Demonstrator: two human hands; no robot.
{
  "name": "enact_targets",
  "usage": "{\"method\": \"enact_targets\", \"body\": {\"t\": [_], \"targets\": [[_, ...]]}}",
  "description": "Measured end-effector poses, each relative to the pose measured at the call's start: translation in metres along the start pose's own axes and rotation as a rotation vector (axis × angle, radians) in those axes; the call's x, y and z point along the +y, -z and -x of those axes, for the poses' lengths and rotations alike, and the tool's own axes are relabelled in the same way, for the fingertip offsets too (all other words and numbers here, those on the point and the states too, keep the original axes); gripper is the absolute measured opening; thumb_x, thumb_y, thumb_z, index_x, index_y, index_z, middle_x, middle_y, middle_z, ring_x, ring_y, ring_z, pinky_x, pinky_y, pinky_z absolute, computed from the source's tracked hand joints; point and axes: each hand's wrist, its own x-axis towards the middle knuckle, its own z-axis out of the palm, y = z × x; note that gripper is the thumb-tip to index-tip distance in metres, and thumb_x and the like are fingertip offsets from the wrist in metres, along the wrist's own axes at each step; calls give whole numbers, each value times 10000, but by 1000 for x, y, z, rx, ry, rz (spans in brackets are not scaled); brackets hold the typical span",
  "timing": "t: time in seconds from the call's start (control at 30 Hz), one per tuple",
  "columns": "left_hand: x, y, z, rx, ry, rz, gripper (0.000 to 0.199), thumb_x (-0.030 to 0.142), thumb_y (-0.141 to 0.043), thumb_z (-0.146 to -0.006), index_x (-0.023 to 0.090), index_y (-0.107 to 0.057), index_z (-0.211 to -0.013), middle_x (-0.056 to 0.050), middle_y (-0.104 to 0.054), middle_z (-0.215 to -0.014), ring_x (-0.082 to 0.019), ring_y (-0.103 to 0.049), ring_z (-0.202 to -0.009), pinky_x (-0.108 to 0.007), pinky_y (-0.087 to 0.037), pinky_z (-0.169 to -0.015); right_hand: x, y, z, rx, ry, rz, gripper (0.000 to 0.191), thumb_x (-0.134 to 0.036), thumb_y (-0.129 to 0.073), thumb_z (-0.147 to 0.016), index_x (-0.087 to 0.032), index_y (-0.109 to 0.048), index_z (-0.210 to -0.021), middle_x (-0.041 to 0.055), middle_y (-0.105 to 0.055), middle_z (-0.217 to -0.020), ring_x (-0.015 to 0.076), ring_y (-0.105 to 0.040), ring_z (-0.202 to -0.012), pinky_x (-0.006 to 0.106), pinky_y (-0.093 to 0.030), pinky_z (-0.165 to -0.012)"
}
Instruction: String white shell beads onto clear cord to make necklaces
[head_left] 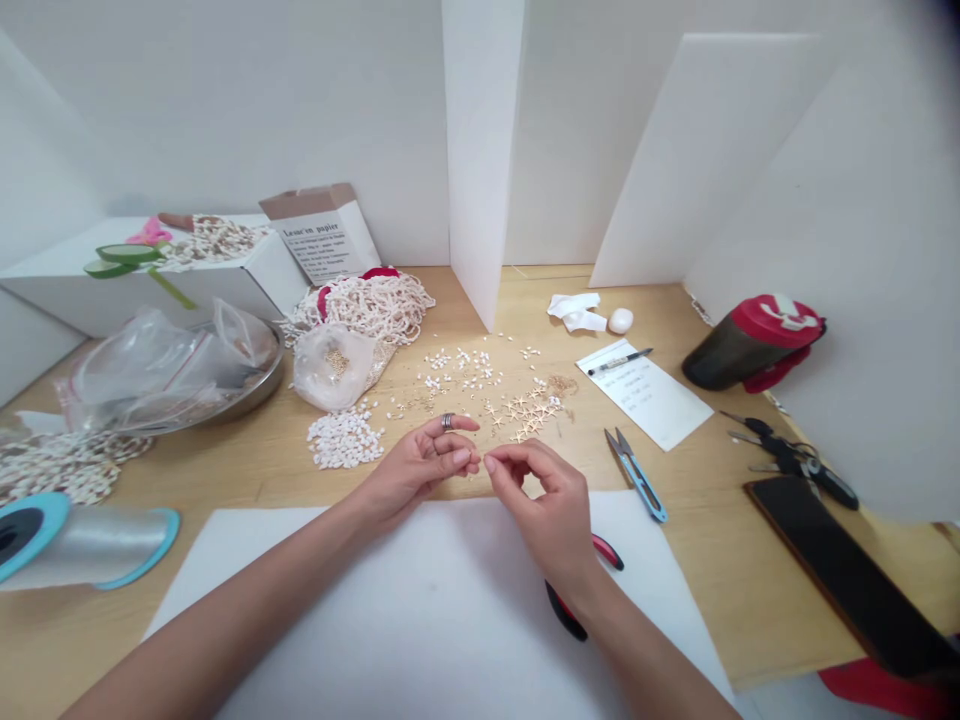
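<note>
My left hand [418, 472] and right hand [541, 490] are raised and close together, the fingers of each curled in and almost closed, the fingertips meeting just above the white sheet [420, 610]. I can't tell whether they have hold of anything, as nothing shows clearly between them. A silver ring [448, 422] sits on a finger of my left hand. Straight ahead, just past my fingertips, lie tiny starfish [525, 412], closer to my right hand, while the heap of small white shells [345, 438] lies nearer my left. Loose shells [457, 368] are scattered beyond them. By my right wrist are red-handled pliers [574, 585], and further right, blue snips [634, 473] lie slanted, tips pointing up and left. Beyond those, a pen [619, 361] rests on a handwritten note [643, 392] that I can't read. Past a clear bag [334, 367] lies a tangle of shell strings [360, 308], and behind it stands a paper bag [321, 232] printed with large type, the last word seemingly "papier."
</note>
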Motion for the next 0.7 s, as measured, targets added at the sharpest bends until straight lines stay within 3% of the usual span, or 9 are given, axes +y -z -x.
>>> {"method": "enact_targets", "body": {"t": [0.37, 0.7], "targets": [[-1, -1, -2, 82, -55, -142, 385, 204, -728, -734, 197, -542, -1072, 8, -673, -788, -113, -617, -763, -236, -432, -799, 2, -2, 2, 19, 16, 36, 65, -195, -602, -810, -211, -664, -798, -10, -581, -661, 125, -504, -596, 251, -419, -584], [0, -3, 0, 121, -136, -252, 373, 206, -746, -710, 186, -556, -1031, -15, -693, -800, -126, -627, -769, -231, -451, -759, 3, -1, 1, 10, 4, 46, 70, -209, -595, -809, -208, -654, -771, -10, -573, -650, 127, -497, -587, 256, -414, -580]]}}
